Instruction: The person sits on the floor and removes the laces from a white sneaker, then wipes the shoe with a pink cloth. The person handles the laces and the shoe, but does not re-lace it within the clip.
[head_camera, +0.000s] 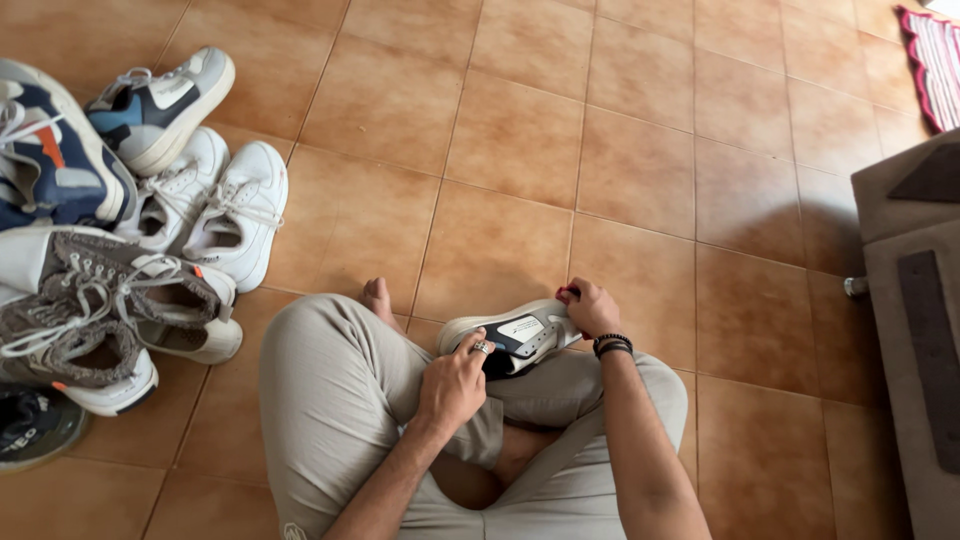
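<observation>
- We sit cross-legged on the glossy terracotta floor (520, 150), a white sneaker (515, 335) with a dark panel resting on our lap.
- Our left hand (455, 385) curls around its near side; our right hand (592, 308) pinches something small and red at its far end.
- A pile of canvas and leather shoes (130, 240) lies untouched at left.

The person is wearing light khaki trousers (340, 400), loose and creasing at the knees. The forearms are showing bare, with no sleeves reaching them, and the feet are bare too. A silver ring (483, 347) is sitting on a left-hand finger. Dark beaded bracelets (611, 345) are circling the right wrist.
</observation>
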